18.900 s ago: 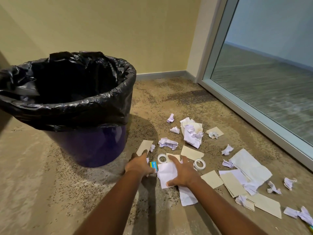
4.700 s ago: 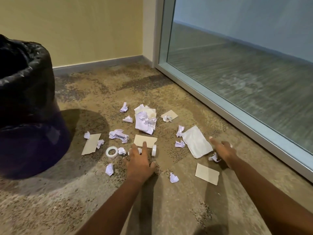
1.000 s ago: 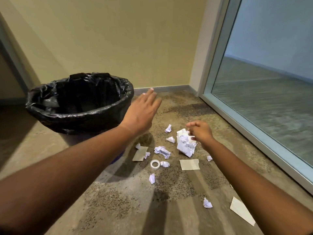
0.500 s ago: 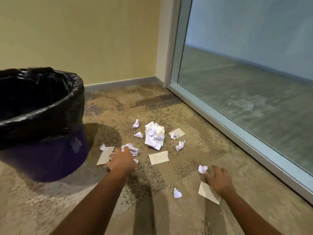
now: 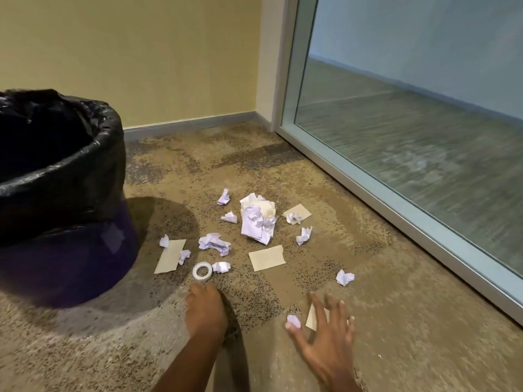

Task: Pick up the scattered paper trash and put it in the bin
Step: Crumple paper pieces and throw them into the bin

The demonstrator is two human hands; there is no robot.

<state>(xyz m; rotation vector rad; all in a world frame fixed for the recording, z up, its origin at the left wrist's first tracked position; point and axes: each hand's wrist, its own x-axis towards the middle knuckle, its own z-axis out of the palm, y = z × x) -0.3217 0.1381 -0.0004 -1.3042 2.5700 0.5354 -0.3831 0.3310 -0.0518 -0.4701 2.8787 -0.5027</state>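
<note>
Head view: the bin (image 5: 65, 222), lined with a black bag (image 5: 56, 154), is cut off at the left frame edge, and its interior is too dark to make out any contents. The right hand (image 5: 325, 340) is motion-blurred and covers most of a tan card piece (image 5: 312, 318), of which only the left corner shows. The left hand (image 5: 205, 309) is seen from behind, fingers curled under; whether it holds anything cannot be told. The floor is speckled tan carpet (image 5: 396, 278), meeting a yellow wall (image 5: 141, 52) with a grey baseboard at the rear and a glass partition (image 5: 424, 108) in a metal frame on the right. Paper trash lies scattered right of the bin: a large crumpled pile (image 5: 257, 219), a tan sheet (image 5: 267, 258), a tan strip (image 5: 170, 256), several small crumpled scraps, and a tape roll (image 5: 202, 271) just ahead of the left hand. The right hand is spread wide, palm down on the carpet, its thumb touching a small crumpled ball (image 5: 293, 321). The left hand rests on the carpet.
</note>
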